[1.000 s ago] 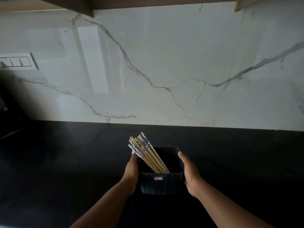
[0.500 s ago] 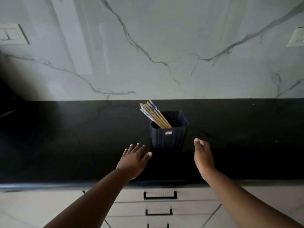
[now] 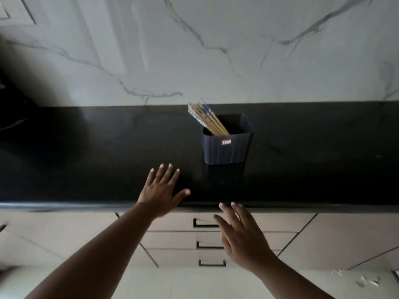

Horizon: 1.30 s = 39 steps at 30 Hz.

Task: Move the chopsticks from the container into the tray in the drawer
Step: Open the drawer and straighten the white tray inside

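Gleaming black countertop (image 3: 86,152), marble backsplash (image 3: 216,50), pale drawers (image 3: 172,223).

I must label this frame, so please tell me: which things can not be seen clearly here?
Head view only:
- Tray: unseen; the drawers are closed.
- Chopsticks' lower ends: hidden inside the container.
- Container's label: too small to read.
- Top drawer handle: partly covered by the right hand.

— What kind of place is this?
— A home kitchen, I think. There is a black stone countertop (image 3: 86,160) and a white marble backsplash (image 3: 216,50) with grey veins behind it.
— Anything more?
— Yes, pale drawers (image 3: 172,222) with black handles (image 3: 205,223) below, and chopsticks (image 3: 207,119) standing in a dark container (image 3: 226,149).
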Each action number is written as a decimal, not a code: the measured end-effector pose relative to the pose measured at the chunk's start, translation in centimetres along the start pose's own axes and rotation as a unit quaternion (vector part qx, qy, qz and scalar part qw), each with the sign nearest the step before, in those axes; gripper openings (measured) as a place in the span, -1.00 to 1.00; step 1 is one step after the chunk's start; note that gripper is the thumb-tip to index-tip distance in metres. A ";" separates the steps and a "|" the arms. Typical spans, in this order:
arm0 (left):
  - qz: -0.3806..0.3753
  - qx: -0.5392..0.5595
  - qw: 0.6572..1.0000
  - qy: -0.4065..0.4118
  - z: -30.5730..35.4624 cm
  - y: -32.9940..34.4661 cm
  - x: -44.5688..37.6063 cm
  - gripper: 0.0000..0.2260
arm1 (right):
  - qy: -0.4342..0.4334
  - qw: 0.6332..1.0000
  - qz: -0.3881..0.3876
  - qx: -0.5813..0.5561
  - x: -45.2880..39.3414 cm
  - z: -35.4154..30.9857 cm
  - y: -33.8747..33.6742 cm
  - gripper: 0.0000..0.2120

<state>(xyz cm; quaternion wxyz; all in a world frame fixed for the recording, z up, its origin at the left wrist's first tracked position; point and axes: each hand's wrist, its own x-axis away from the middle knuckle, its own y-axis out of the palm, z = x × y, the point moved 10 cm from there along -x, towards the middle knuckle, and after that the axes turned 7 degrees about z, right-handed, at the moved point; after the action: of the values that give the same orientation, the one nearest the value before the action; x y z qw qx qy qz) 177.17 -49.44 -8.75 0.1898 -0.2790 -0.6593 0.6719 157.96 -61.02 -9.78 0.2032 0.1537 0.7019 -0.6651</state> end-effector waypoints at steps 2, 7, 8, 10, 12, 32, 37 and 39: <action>-0.004 0.016 1.000 -0.025 -1.1 0.5 0.0 -0.09 | -0.027 1.000 0.009 0.002 1.1 -0.7 1.8 -0.62; 0.023 0.048 0.998 -0.036 -1.9 0.9 -0.1 -0.11 | -0.007 0.999 -0.053 -0.004 2.8 -0.8 6.7 -0.57; 0.025 0.047 0.998 -0.039 -2.0 0.9 -0.1 -0.12 | 0.014 0.997 -0.082 0.002 2.6 -0.5 7.7 -0.56; 0.027 0.045 0.998 -0.043 -2.0 0.9 0.0 -0.16 | 0.042 0.990 -0.134 -0.001 2.0 -0.3 9.7 -0.55; 0.027 0.047 0.998 -0.042 -1.9 0.8 0.0 -0.18 | 0.076 0.983 -0.161 -0.032 0.9 0.0 11.2 -0.61; 0.034 0.064 0.997 -0.034 -2.0 0.6 -0.5 -0.13 | 0.257 0.954 -0.131 -0.082 4.1 -1.1 10.5 -0.81; 0.035 0.067 0.997 -0.035 -2.1 0.5 -0.5 -0.14 | 0.222 0.965 -0.104 -0.093 8.0 -4.7 7.2 -0.75; 0.033 0.066 0.997 -0.033 -1.9 0.5 -0.5 -0.14 | 0.210 0.970 -0.078 -0.095 9.8 -6.3 5.5 -0.69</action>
<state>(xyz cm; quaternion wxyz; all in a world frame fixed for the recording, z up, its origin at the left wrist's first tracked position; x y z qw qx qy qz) 178.80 -48.25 -9.18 0.1639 -0.2649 -0.6096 0.7289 151.58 -54.95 -19.20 0.0122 0.2146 0.7985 -0.5624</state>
